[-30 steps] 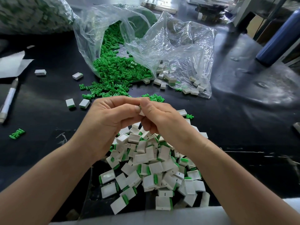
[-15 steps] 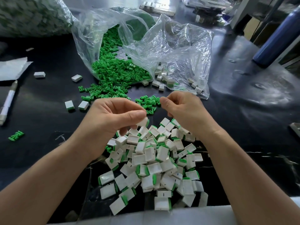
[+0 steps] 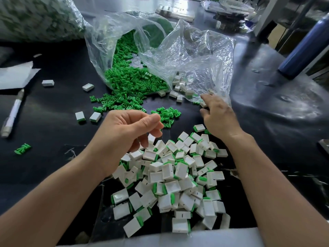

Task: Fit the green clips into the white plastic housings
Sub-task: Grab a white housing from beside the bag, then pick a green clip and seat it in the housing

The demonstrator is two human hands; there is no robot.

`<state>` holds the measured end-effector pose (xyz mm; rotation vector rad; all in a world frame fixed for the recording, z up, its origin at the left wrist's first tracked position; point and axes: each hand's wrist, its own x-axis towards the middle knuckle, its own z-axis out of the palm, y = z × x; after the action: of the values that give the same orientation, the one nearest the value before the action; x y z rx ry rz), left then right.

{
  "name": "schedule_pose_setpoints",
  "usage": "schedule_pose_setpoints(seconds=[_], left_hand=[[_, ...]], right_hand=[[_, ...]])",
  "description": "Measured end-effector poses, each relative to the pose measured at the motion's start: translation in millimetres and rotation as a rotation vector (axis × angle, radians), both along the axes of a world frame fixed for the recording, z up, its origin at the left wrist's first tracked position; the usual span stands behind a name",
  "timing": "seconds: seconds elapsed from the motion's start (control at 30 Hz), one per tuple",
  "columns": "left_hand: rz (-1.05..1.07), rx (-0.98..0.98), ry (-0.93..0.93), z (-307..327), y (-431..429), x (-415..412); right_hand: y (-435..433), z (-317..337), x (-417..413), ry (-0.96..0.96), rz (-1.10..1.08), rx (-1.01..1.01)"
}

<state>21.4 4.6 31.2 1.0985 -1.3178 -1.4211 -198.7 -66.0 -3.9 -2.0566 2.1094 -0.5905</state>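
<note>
My left hand [image 3: 130, 129] hovers over the near pile of white housings with green clips fitted [image 3: 178, 175]. Its fingers hang loosely curled, and one white housing [image 3: 151, 139] sits just under the fingertips. My right hand [image 3: 218, 118] stretches to the mouth of the clear bag [image 3: 195, 56]; an empty white housing [image 3: 203, 104] lies between its thumb and forefinger. More empty housings [image 3: 179, 87] lie inside that bag. Loose green clips [image 3: 131, 82] spill from a second clear bag, and a small heap of clips [image 3: 168, 114] lies between my hands.
A white pen [image 3: 12, 113] and a sheet of paper [image 3: 16, 75] lie at the left. Stray housings [image 3: 80, 116] and a lone clip [image 3: 22, 148] dot the black table. A blue bottle [image 3: 302, 49] stands at the far right, and a full bag of parts [image 3: 35, 18] at the top left.
My hands were joined pressing a part together, then came apart. The right hand has moved forward and right to the bag mouth. The left hand's fingers have loosened over the pile.
</note>
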Motion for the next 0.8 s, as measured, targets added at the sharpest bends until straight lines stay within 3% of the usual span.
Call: schedule_pose_setpoints(seconds=[0.13,0.23,0.53,0.8], left_hand=[[0.006,0.008,0.022,0,0,1],[0.004,0.01,0.027,0,0,1],[0.0,0.007,0.034,1,1,1],[-0.009,0.022,0.024,0,0,1]], right_hand=[[0,-1,4,-0.038,0.058,-0.113],[0,-6,6,0.008,0.119,-0.021],[-5,-9,-1,0.064,0.021,0.018],[-4,-7,-4,0.053,-0.006,-0.082]])
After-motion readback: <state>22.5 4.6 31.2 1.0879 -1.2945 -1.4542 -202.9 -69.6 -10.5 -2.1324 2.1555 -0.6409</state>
